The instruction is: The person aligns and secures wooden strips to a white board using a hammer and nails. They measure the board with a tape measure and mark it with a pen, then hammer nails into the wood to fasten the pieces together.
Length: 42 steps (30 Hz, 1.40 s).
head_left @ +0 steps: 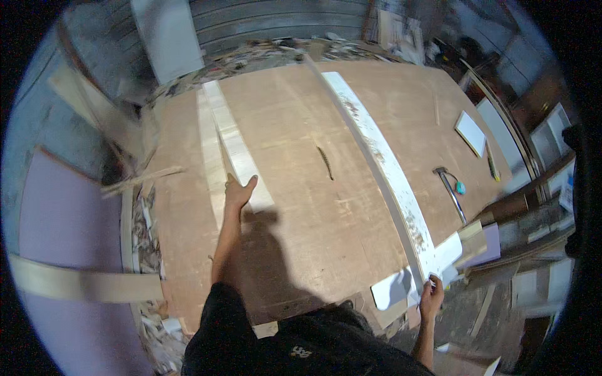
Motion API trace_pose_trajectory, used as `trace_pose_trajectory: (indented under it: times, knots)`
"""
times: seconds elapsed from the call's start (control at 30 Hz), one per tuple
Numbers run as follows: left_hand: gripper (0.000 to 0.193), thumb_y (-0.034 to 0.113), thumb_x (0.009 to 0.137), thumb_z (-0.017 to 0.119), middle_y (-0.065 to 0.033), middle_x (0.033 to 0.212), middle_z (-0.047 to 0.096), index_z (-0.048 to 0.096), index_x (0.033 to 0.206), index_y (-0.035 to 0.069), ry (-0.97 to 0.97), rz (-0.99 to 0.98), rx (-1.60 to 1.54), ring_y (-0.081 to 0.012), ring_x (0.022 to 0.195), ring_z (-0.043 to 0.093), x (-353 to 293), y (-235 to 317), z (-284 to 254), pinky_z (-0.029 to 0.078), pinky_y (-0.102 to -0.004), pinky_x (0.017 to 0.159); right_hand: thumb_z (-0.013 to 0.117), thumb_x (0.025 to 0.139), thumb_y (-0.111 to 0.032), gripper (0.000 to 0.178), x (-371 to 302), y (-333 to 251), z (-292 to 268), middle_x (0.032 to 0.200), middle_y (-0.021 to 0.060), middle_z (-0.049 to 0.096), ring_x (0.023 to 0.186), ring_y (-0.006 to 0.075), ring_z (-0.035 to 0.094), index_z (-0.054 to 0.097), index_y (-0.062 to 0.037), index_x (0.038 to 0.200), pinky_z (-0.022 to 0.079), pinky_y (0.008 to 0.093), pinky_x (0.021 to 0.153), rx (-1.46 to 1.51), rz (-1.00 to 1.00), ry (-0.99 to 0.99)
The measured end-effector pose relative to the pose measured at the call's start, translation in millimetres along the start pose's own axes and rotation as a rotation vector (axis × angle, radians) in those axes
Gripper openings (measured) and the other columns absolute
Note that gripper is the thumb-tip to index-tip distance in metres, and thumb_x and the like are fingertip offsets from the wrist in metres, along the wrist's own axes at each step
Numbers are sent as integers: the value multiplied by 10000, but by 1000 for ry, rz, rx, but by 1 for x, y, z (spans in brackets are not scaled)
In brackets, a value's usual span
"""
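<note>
"Where is the long white board (378, 150) held?"
"At its near end, by the closed fingers of the right hand (431, 294); from there its long axis is pointed towards 11 o'clock across the worktop (326, 250)."
"And the left hand (240, 191)?"
"It is spread across a pale strip (229, 138) aimed between 11 and 12; whether that is firmly gripped cannot be told."
"Which is nearer the board?"
"The right; the left is set well apart, towards 10 o'clock."
</note>
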State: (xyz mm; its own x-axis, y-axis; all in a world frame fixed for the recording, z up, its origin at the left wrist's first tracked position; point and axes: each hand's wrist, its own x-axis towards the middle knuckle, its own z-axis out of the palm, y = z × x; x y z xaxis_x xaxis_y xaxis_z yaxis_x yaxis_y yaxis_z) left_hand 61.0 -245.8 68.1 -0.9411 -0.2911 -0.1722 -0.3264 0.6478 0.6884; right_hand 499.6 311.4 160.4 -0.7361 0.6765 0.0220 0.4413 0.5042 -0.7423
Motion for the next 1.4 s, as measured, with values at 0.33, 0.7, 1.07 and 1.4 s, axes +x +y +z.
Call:
trace_pose_trajectory:
  times: [0.33, 0.7, 1.07, 1.4]
  knots:
    - [1130, 291, 709, 836, -334, 1424, 489, 216, 1567, -104, 318, 164, -52, -475, 1331, 466, -69, 9, 22, 404, -512, 1132, 645, 991, -141, 240, -62, -32, 7, 1093, 149, 737, 862, 241, 726, 675, -19, 1195, 571, 355, 760, -77, -55, -55]
    - [1075, 222, 593, 858, -260, 1369, 594, 400, 1549, 47, -184, 494, 435, -437, 1283, 544, -273, -100, -163, 413, -532, 1102, 636, 989, -124, 275, -9, -76, 91, 1123, 180, 713, 842, 270, 727, 648, -24, 1245, 583, 353, 737, 213, -315, -354]
    - [980, 132, 592, 799, -241, 1430, 573, 447, 1501, 30, -289, 762, 443, -454, 1323, 532, -141, -119, -158, 387, -522, 1154, 628, 976, -114, 306, 3, -111, 139, 1122, 178, 717, 894, 280, 730, 649, -38, 1272, 586, 371, 753, 116, -400, -562]
    - [1029, 81, 632, 782, -236, 1535, 468, 358, 1567, 17, -459, 591, 508, -421, 1424, 435, -151, -139, -142, 344, -492, 1204, 577, 963, -48, 308, -30, -58, 133, 1149, 156, 703, 965, 253, 731, 675, -51, 1254, 593, 357, 774, 124, -145, -601]
